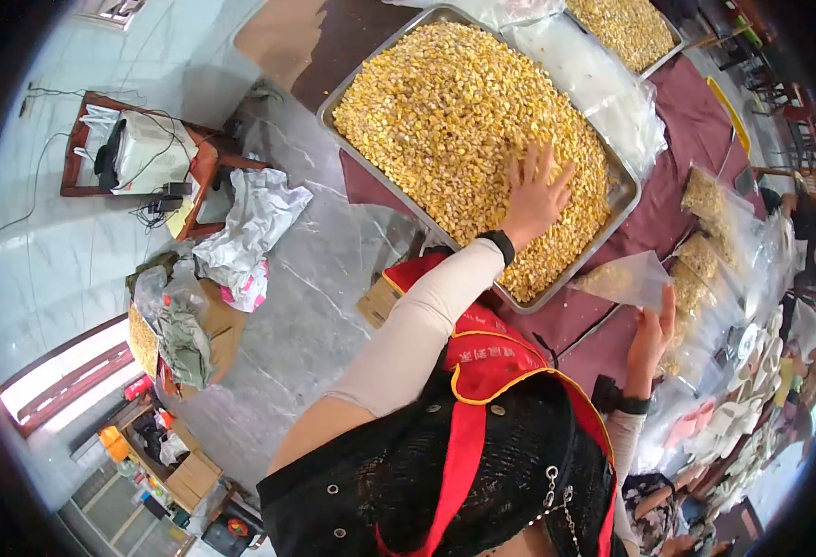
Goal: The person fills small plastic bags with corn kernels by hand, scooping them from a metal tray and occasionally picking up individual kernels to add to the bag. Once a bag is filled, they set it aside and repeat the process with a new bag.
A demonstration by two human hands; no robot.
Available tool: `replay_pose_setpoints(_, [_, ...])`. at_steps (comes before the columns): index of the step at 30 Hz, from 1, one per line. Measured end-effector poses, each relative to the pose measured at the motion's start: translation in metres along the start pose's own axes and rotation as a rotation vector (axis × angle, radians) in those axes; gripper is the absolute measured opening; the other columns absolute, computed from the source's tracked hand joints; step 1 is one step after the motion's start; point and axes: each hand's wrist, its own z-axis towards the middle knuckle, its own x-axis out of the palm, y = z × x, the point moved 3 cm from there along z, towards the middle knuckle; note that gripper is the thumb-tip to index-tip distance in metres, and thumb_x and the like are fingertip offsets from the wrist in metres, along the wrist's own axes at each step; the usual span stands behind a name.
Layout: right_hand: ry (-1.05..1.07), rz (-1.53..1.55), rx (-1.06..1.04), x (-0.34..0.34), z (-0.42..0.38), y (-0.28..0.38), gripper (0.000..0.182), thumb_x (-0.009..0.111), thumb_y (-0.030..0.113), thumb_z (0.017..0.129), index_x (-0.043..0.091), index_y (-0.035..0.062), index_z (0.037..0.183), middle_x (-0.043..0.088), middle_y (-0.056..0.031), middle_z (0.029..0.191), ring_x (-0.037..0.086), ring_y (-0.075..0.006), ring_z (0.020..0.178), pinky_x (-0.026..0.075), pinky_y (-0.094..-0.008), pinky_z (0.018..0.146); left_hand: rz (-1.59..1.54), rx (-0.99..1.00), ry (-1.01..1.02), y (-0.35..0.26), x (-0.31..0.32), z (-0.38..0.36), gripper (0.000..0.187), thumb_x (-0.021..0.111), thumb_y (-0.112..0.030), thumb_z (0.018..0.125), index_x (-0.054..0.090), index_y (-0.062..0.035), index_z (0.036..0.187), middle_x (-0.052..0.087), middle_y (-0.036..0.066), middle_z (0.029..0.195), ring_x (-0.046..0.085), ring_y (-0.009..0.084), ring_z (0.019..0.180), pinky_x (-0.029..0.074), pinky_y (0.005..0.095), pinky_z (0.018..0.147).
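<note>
A large metal tray (333,102) heaped with yellow and tan kernel-like pieces (436,111) lies across the table. On the heap's near right part rests my left hand (536,200), palm down with fingers spread, holding nothing visible. To the right of the tray, my right hand (651,339) has its fingers closed at the edge of a clear plastic bag (617,280), which is partly filled with the same pieces and lies against the maroon tablecloth. Part of that grip is hidden behind the bag.
Filled clear bags (696,269) are piled beyond my right hand. A second tray (675,46) of pieces and plastic sheeting (603,84) are at the top. A small red-brown table (78,153) and boxes stand left. Another person's arm (659,497) shows at lower right.
</note>
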Motion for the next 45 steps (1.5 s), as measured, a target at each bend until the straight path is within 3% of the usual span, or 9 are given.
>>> replay_pose_setpoints(5, [-0.035, -0.024, -0.018, -0.002, -0.007, 0.001, 0.053, 0.045, 0.0, 0.078, 0.039, 0.0038, 0.131, 0.043, -0.0034, 0.13, 0.047, -0.0061, 0.082, 0.039, -0.0189, 0.064, -0.192, -0.029, -0.068, 0.028, -0.035, -0.001, 0.042, 0.048, -0.031, 0.087, 0.044, -0.0155, 0.126, 0.019, 0.021, 0.141, 0.016, 0.0373, 0.131, 0.008, 0.0543, 0.103])
replay_pose_setpoints(9, [-0.073, 0.038, 0.005, 0.001, -0.014, 0.004, 0.054, 0.045, 0.0, 0.078, 0.039, 0.0038, 0.131, 0.042, -0.0038, 0.13, 0.047, -0.006, 0.083, 0.039, -0.0186, 0.065, -0.062, -0.046, -0.272, 0.109, -0.067, -0.016, 0.053, 0.054, -0.025, 0.084, 0.035, -0.0077, 0.131, 0.019, 0.025, 0.14, 0.021, 0.042, 0.128, 0.018, 0.0533, 0.101])
replay_pose_setpoints(12, [-0.093, 0.026, 0.006, -0.004, -0.014, -0.002, 0.054, 0.045, 0.0, 0.078, 0.039, 0.0045, 0.131, 0.044, -0.0032, 0.128, 0.047, -0.0061, 0.083, 0.039, -0.0188, 0.065, 0.061, -0.128, -0.166, 0.148, -0.076, -0.019, 0.056, 0.052, -0.027, 0.085, 0.032, -0.0021, 0.131, 0.02, 0.024, 0.139, 0.02, 0.0421, 0.128, 0.018, 0.0523, 0.102])
replay_pose_setpoints(22, [-0.165, 0.066, 0.005, 0.013, -0.027, 0.012, 0.054, 0.044, -0.002, 0.078, 0.039, 0.0062, 0.132, 0.046, -0.0024, 0.121, 0.047, -0.0074, 0.079, 0.041, -0.0204, 0.066, 0.064, 0.003, -0.015, 0.088, -0.037, 0.01, 0.059, 0.048, -0.033, 0.087, 0.028, -0.0037, 0.134, 0.019, 0.028, 0.138, 0.017, 0.046, 0.127, 0.016, 0.0566, 0.102])
replay_pose_setpoints(27, [-0.217, 0.078, 0.021, 0.018, -0.033, 0.032, 0.054, 0.044, -0.002, 0.079, 0.039, 0.0057, 0.132, 0.045, -0.0025, 0.126, 0.047, -0.0075, 0.079, 0.041, -0.0203, 0.065, -0.056, 0.092, 0.089, 0.052, -0.033, 0.012, 0.05, 0.052, -0.028, 0.084, 0.038, -0.0175, 0.131, 0.024, 0.017, 0.141, 0.017, 0.0378, 0.131, 0.017, 0.0596, 0.099])
replay_pose_setpoints(31, [-0.229, 0.094, 0.0, 0.012, -0.034, 0.037, 0.054, 0.044, -0.004, 0.079, 0.037, 0.0039, 0.132, 0.041, -0.0033, 0.133, 0.051, -0.0072, 0.077, 0.043, -0.0207, 0.067, -0.195, 0.089, -0.028, 0.065, -0.061, 0.019, 0.046, 0.054, -0.022, 0.083, 0.043, -0.0146, 0.127, 0.026, 0.018, 0.14, 0.027, 0.0359, 0.127, 0.02, 0.05, 0.1])
replay_pose_setpoints(33, [-0.226, -0.197, -0.208, 0.007, -0.034, 0.035, 0.053, 0.044, -0.001, 0.08, 0.039, 0.0057, 0.132, 0.042, -0.0013, 0.129, 0.044, -0.0057, 0.075, 0.041, -0.0197, 0.066, -0.315, 0.039, -0.093, 0.1, -0.076, 0.024, 0.04, 0.053, -0.02, 0.083, 0.046, -0.012, 0.122, 0.033, 0.019, 0.134, 0.029, 0.0367, 0.125, 0.023, 0.0486, 0.1])
replay_pose_setpoints(35, [-0.26, -0.047, -0.104, 0.018, -0.038, 0.051, 0.054, 0.045, -0.001, 0.079, 0.039, 0.0058, 0.131, 0.041, -0.0013, 0.13, 0.044, -0.0056, 0.075, 0.04, -0.0195, 0.066, -0.168, 0.093, -0.232, 0.127, -0.104, 0.028, 0.038, 0.054, -0.015, 0.082, 0.047, -0.01, 0.119, 0.035, 0.019, 0.132, 0.033, 0.0363, 0.122, 0.026, 0.0467, 0.098])
replay_pose_setpoints(45, [-0.226, 0.104, -0.052, 0.056, -0.048, 0.063, 0.057, 0.046, -0.005, 0.076, 0.039, 0.0058, 0.132, 0.05, -0.001, 0.12, 0.044, -0.003, 0.07, 0.037, -0.0165, 0.059, -0.159, 0.509, 0.071, 0.12, -0.077, 0.064, 0.029, 0.053, -0.013, 0.081, 0.056, -0.0036, 0.109, 0.049, 0.013, 0.121, 0.04, 0.0289, 0.119, 0.033, 0.0414, 0.097])
